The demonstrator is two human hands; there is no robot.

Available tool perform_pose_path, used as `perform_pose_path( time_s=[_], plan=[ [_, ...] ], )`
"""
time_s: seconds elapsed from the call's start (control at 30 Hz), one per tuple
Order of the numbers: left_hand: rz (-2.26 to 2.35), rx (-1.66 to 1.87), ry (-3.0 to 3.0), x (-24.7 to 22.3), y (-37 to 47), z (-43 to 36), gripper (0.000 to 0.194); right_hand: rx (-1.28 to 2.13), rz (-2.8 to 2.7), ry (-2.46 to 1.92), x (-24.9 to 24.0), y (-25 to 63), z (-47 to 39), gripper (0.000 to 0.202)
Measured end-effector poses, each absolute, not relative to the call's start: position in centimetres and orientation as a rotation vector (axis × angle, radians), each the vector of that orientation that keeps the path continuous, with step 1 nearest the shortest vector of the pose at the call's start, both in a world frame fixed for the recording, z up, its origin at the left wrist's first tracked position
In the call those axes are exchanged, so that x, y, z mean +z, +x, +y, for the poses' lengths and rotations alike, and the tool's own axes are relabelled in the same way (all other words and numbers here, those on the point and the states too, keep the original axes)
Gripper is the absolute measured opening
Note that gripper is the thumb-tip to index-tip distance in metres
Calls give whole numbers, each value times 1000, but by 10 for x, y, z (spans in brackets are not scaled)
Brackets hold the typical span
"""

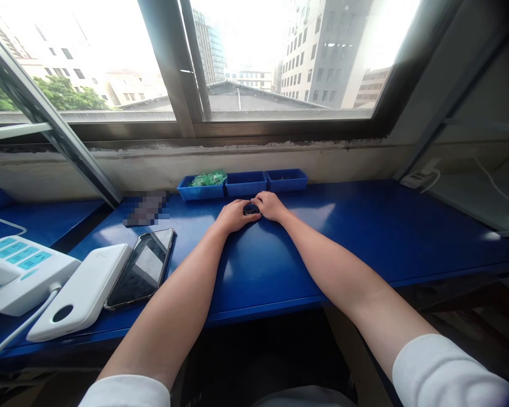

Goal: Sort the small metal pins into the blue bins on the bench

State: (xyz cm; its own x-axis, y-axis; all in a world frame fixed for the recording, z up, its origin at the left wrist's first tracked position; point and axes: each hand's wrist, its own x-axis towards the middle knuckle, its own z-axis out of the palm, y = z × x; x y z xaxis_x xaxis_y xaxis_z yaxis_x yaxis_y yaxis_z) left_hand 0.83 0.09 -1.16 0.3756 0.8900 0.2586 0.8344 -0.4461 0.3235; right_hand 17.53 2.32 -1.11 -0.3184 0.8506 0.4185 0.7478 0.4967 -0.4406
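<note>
1. Work surface: a blue table (356, 226) stands below a window (186, 107); its far edge runs along the wall.
2. Parts supply: 3 blue bins line the far edge. The left bin (201, 194) holds green pieces (208, 179); the right bin (294, 184) holds small dark pieces (285, 178); the middle bin (246, 187) sits between them.
3. Work position: your left hand (234, 215) and right hand (270, 205) meet near the far edge, just before the middle bin, fingers curled around a small dark item (251, 210) with thin bright lines. You cannot tell from this view whether either hand pinches it.
4. Progress: handling appears under way, the item not yet set down. Pieces remain in 2 bins; no finished piece can be identified, so the count left is unknown.
5. Left end: a phone (142, 268) and power bank (82, 288) lie toward the near edge.
</note>
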Motion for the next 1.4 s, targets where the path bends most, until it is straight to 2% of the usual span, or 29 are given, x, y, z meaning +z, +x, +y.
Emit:
perform_pose_path(
  time_s=[0.2,0.27,0.43,0.6,0.77,0.93,1.03,1.13,1.2,1.3,1.4],
  plan=[
    [1496,769,2497,-10,10,-2,75,179,-2051,-1329,-5,174,18,47],
    [1455,894,2498,-7,12,-4,67,159,-2023,-1341,-4,173,18,51],
    [1385,1121,2428,-3,15,-5,30,97,-1930,-1325,-4,174,20,57],
    [1466,1196,2391,-4,13,-3,23,338,-1844,-1184,-1,174,15,49],
    [1587,1198,2338,-4,10,-2,25,704,-1695,-961,1,175,12,39],
    [1648,1126,2339,-1,11,-5,32,790,-1649,-990,4,178,14,35],
    [1714,1020,2318,1,12,-8,52,647,-1584,-1153,6,181,15,32],
    [1707,772,2372,1,12,-12,79,302,-1549,-1378,7,188,17,31],
    [1668,592,2429,0,13,-14,89,94,-1557,-1504,7,193,18,34],
    [1650,383,2466,-2,14,-15,92,-59,-1559,-1623,6,201,21,40],
    [1664,294,2467,-4,15,-14,86,-104,-1546,-1692,3,206,25,48]
  ],
)
